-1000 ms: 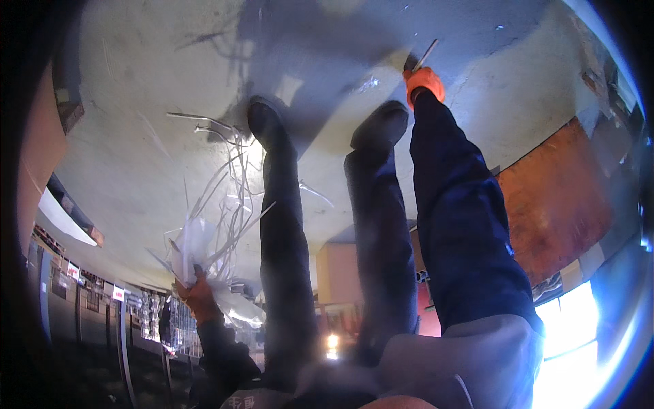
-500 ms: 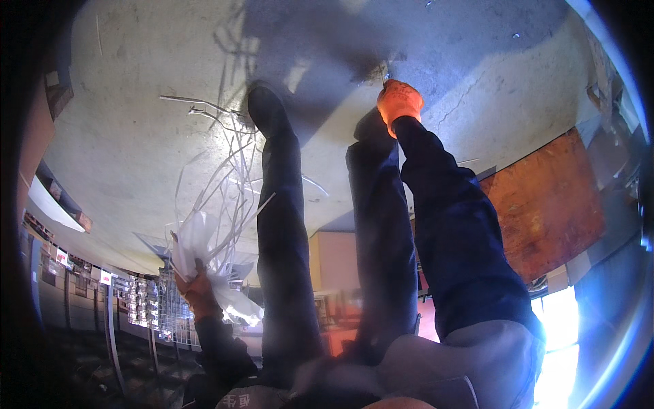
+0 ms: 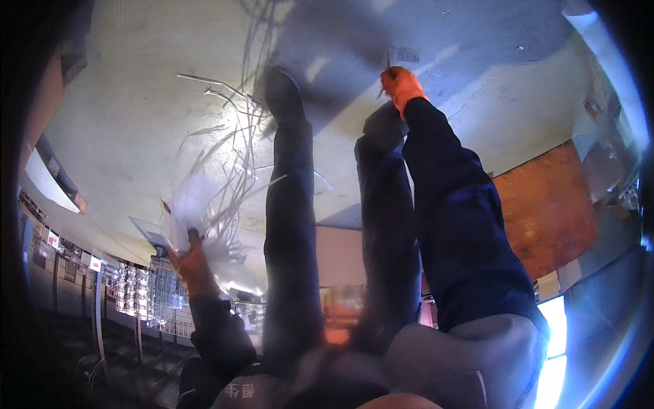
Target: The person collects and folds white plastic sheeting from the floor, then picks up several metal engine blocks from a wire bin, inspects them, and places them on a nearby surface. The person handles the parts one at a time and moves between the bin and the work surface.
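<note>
My left hand (image 3: 193,266), in an orange glove, is closed around a bundle of clear plastic film (image 3: 196,199) and long white plastic strips (image 3: 228,204). The loose ends trail over the concrete floor beside my left shoe (image 3: 285,95). Just past my right shoe (image 3: 383,120), my right hand (image 3: 402,87), also orange-gloved, is closed low over the floor. A thin brownish strip (image 3: 389,56) sticks out from its fingers; its kind cannot be made out.
An orange-brown board (image 3: 545,204) lies to the right. Wire racks (image 3: 167,290) and metal posts (image 3: 99,313) stand at the lower left. A pale box (image 3: 340,255) shows between my legs. Small white scraps (image 3: 520,48) dot the floor.
My right hand has come up slightly from the floor, and the thin strip now shows in its fingers. My left hand still holds the plastic bundle, its shape slightly shifted.
</note>
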{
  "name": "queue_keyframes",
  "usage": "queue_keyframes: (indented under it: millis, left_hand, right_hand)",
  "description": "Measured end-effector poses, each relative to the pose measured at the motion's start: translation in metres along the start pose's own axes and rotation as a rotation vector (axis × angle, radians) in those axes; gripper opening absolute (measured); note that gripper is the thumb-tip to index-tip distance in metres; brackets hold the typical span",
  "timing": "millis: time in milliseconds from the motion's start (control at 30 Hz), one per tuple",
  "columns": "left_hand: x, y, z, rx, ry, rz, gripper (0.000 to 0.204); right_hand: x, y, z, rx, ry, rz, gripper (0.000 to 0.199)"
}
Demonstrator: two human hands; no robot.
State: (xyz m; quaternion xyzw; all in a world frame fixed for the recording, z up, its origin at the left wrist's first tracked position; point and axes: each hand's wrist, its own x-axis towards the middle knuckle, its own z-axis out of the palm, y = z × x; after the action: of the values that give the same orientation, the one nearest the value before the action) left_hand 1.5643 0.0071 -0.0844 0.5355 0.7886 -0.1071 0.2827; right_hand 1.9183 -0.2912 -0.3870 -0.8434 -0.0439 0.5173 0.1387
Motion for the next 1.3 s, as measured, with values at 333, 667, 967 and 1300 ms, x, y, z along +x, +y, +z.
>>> queue_keyframes:
  millis: [333, 667, 967, 1300]
  left_hand:
    - [-0.086, 0.138, -0.02, -0.632, -0.601, 0.371, 0.037]
    - [-0.114, 0.174, -0.166, -0.39, -0.704, 0.976, 0.037]
    - [-0.145, 0.27, -0.264, -0.879, -0.49, 0.675, 0.041]
    - [-0.004, 0.242, -0.335, -0.24, 0.214, 1.077, 0.048]
  right_hand:
    - [-0.277, -0.232, -0.079, 0.702, -0.739, -0.435, 0.026]
    - [-0.443, -0.419, -0.141, -0.481, -0.163, -0.613, 0.026]
    - [-0.545, -0.486, -0.221, 0.036, -0.103, -0.861, 0.033]
    - [-0.52, -0.336, -0.355, -0.284, 0.189, -0.201, 0.029]
